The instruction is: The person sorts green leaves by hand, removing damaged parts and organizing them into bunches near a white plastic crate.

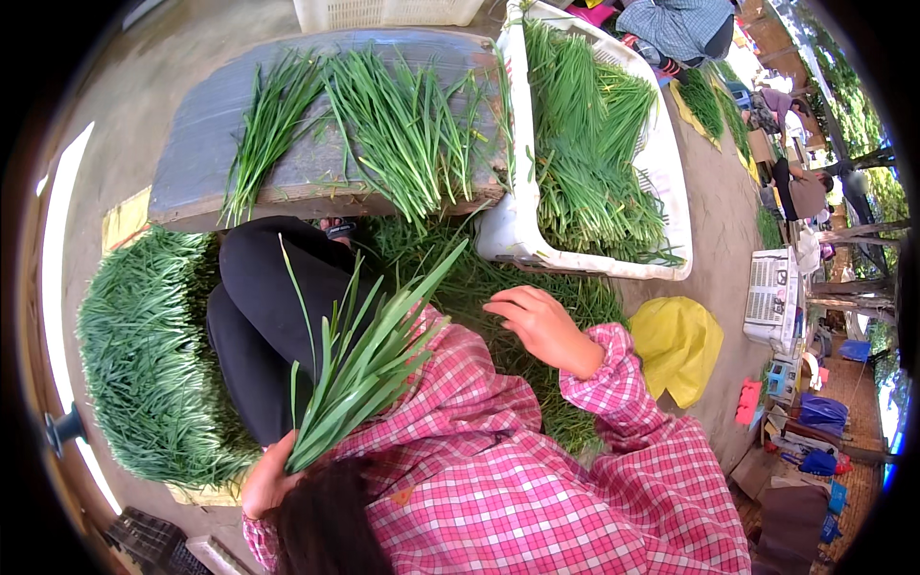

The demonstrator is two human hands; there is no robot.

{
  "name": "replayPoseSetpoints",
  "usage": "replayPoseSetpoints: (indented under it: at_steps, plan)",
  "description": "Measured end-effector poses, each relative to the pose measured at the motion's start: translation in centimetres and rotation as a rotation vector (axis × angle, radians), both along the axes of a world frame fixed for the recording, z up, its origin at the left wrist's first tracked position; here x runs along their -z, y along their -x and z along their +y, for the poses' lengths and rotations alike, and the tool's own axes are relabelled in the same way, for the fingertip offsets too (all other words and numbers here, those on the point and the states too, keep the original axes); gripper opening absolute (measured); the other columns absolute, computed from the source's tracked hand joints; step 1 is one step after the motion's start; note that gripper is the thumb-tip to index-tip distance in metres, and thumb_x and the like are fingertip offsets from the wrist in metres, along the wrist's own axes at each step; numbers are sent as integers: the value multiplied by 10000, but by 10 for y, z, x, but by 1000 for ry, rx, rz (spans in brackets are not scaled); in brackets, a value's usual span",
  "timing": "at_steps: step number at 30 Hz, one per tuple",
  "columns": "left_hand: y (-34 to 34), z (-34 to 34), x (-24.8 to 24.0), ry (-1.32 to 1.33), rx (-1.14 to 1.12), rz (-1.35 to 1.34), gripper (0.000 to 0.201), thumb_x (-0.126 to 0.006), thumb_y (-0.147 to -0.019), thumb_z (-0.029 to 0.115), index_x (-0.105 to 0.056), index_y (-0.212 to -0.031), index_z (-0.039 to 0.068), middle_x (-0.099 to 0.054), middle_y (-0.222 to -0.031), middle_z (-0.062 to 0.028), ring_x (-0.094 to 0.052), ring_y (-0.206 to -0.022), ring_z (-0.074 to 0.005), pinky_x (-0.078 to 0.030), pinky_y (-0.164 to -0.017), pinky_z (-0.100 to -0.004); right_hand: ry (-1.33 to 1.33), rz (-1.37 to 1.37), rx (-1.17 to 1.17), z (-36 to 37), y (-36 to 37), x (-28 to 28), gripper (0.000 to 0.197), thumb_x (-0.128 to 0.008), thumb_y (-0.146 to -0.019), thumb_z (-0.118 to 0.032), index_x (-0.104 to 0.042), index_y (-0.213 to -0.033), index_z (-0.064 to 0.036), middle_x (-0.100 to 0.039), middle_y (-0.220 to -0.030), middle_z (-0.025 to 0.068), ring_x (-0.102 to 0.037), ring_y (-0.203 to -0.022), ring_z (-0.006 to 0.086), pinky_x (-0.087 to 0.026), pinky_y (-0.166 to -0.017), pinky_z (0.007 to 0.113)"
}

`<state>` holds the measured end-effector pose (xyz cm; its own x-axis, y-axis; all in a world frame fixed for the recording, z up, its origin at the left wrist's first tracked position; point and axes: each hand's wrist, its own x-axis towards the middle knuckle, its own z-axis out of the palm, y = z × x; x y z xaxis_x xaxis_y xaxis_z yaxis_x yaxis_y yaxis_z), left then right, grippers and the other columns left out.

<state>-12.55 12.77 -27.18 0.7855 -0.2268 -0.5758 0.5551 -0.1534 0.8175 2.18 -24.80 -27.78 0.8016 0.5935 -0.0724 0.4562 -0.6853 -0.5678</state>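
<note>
My left hand (271,476) grips a small bunch of green garlic chives (359,369) by its lower end. The leaves fan out up and to the right across my lap. My right hand (544,329) hovers over loose greens with its fingers loosely bent and apart, holding nothing. Beyond my knees is a dark, worn board (206,144). Across it lie a narrow bundle of chives (273,125) and a wider spread of chives (398,134), some ends hanging past the near edge.
Right of the board, a white plastic crate (676,206) holds stacked chives. A large chive pile (144,355) stands left of my legs; loose chives (575,383) lie under my right arm. A yellow sack (676,347) is on the floor. Other people sit at the far right.
</note>
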Motion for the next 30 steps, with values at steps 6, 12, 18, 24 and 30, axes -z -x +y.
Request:
replayPoseSetpoints:
  at_steps: [6, 12, 18, 24, 30]
  plan:
    - [-12, -8, -7, 545, -403, 650, 389, -374, -860, 261, -421, -1144, 0, -474, -1132, -103, -450, -1039, -206, -352, -894, -314, -723, 453, 272, 43, -26, -16, 220, -434, -856, -168, -508, -965, 8, -547, -713, 54, -523, -700, 111, -422, -651, 236]
    - [1, 6, 9, 374, 54, 121, 502, -547, -751, 8, -325, -1197, -45, -431, -1181, -109, -395, -1084, -156, -281, -916, -267, -1030, 518, 267, 70, -14, -16, 247, -398, -875, -224, -500, -866, 0, -505, -745, 33, -463, -660, 68, -382, -601, 200]
    - [-1, 14, 25, 338, 309, 12, 545, -562, -732, -32, -306, -1213, -40, -399, -1205, -105, -366, -1106, -160, -275, -919, -273, -1126, 631, 333, 69, -9, -28, 293, -344, -891, -254, -475, -923, 7, -491, -760, 37, -464, -682, 87, -385, -631, 213]
    - [-2, 19, 23, 288, 407, -33, 552, -558, -726, -49, -306, -1217, -38, -375, -1224, -98, -353, -1120, -168, -273, -923, -281, -1210, 409, 639, 63, -6, -30, 237, -373, -884, -211, -446, -962, 0, -473, -681, 28, -443, -585, 87, -369, -553, 204]
    - [-5, 16, 15, 290, 431, -54, 533, -551, -729, -41, -320, -1209, -38, -375, -1228, -107, -354, -1129, -178, -274, -931, -285, -984, 173, 463, 57, 3, -38, 178, -446, -855, -177, -437, -908, -8, -487, -696, 33, -472, -621, 73, -375, -566, 192]
